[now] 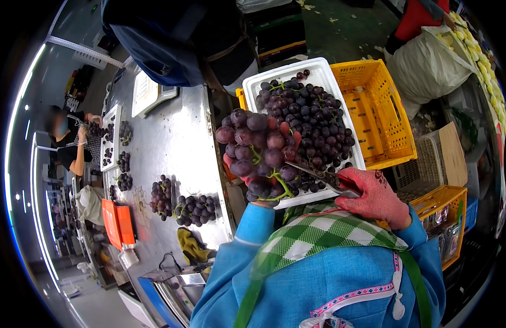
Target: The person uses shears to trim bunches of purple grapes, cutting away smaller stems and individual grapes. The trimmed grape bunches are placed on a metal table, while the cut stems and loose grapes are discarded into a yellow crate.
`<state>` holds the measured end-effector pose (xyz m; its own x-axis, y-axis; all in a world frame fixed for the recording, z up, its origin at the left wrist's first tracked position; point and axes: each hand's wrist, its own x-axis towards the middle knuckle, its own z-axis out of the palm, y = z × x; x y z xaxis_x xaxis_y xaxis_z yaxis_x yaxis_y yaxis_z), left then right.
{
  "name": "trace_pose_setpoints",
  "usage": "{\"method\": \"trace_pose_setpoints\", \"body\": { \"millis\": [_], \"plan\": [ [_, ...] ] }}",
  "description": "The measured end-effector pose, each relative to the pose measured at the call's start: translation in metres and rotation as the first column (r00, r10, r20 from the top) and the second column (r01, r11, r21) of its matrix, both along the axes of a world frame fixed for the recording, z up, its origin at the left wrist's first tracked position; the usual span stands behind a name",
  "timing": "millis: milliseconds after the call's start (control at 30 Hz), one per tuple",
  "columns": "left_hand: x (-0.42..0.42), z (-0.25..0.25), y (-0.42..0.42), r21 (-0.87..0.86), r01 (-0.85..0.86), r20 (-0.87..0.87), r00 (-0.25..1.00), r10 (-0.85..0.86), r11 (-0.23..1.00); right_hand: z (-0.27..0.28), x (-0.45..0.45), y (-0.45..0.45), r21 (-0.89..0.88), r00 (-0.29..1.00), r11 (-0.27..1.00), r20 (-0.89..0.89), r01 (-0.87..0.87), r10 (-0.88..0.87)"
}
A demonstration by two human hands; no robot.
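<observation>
My left hand, in a red glove, holds up a large bunch of dark purple grapes with green stems. Most of that hand is hidden behind the fruit; only some fingers show. My right hand, also gloved in red, grips a pair of metal scissors. The blades point left and reach the lower right side of the bunch, close to the grapes. Whether they touch a grape or a stem cannot be made out. Beneath my hands is a white foam tray filled with more dark grape bunches.
A yellow plastic crate is beside the tray. The metal table at left bears two grape bunches, a white scale, an orange container and a yellow-black glove. A co-worker handles grapes across it; another person stands close ahead.
</observation>
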<state>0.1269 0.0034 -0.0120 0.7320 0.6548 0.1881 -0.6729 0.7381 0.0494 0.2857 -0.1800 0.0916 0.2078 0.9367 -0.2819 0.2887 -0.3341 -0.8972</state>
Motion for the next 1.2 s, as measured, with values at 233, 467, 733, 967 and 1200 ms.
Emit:
{"method": "trace_pose_setpoints", "body": {
  "millis": [233,467,733,967,1200],
  "plan": [
    [0.014,0.036,-0.008,-0.058,-0.052,-0.192,0.981,0.04,0.997,0.018,0.006,0.005,-0.107,0.994,0.993,0.089,-0.048,0.058],
    [0.014,0.014,-0.009,-0.085,-0.06,-0.189,0.981,0.043,0.995,0.035,0.008,0.013,-0.198,0.973,0.974,0.177,-0.11,0.146],
    [0.013,0.019,-0.014,-0.07,-0.074,-0.131,0.989,0.064,0.995,0.042,0.008,0.018,-0.202,0.94,0.967,0.272,-0.153,0.206],
    [0.013,0.021,-0.013,0.038,-0.162,-0.214,0.963,0.167,0.986,0.029,0.005,0.019,-0.098,0.854,0.981,0.482,-0.17,0.196],
    [0.004,-0.001,-0.005,0.07,-0.156,-0.341,0.924,0.17,0.985,0.022,-0.001,0.023,-0.029,0.852,0.985,0.499,-0.168,0.16]
  ]
}}
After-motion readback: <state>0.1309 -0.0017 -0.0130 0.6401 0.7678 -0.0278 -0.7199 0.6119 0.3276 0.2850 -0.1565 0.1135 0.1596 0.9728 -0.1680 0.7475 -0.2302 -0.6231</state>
